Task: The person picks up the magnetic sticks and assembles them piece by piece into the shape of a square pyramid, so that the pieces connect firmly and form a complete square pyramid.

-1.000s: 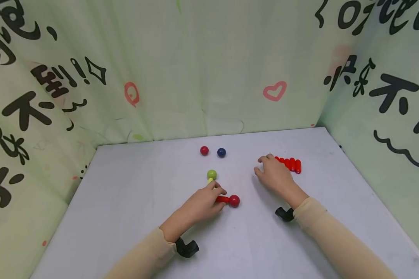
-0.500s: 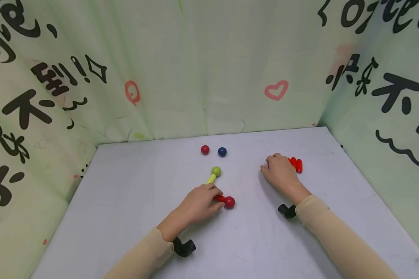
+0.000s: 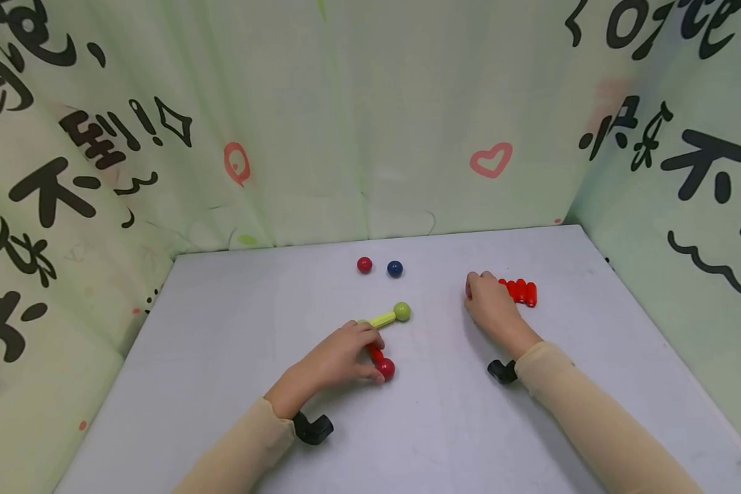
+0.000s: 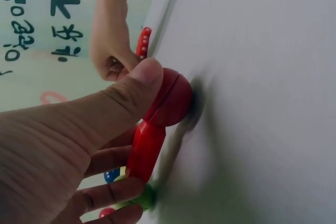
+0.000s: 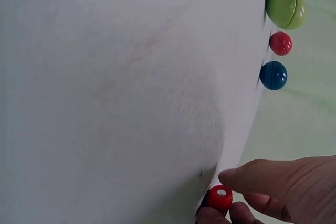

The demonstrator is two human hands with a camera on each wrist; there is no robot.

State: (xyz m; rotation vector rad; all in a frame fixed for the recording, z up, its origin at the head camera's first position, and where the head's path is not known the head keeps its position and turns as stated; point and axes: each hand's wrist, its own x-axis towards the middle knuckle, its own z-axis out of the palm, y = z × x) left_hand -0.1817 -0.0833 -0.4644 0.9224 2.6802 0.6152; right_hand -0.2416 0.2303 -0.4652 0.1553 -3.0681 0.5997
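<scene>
My left hand [image 3: 346,353] holds a red magnetic stick [image 4: 146,148] with a red ball [image 4: 176,98] on its end. In the left wrist view the thumb lies against the ball and fingers are behind the stick. Just beyond that hand, a yellow stick [image 3: 383,320] tipped with a green ball [image 3: 402,311] points right, its left end partly covered by the fingers. At the right, my right hand [image 3: 492,302] pinches another red stick [image 5: 220,198] between thumb and fingers; a pale round dot shows on its end. Beside this hand lie several red sticks [image 3: 521,293] in a row.
A loose red ball [image 3: 364,265] and a dark blue ball [image 3: 394,269] sit toward the back of the white table [image 3: 253,295]. Behind it hangs a pale green curtain [image 3: 346,137] with black lettering, which continues along both sides.
My left hand has shifted left and nearer, swinging the red ball toward me, while the green ball's stick has swung right. My right hand reached over the red row, then drew slightly left with one stick.
</scene>
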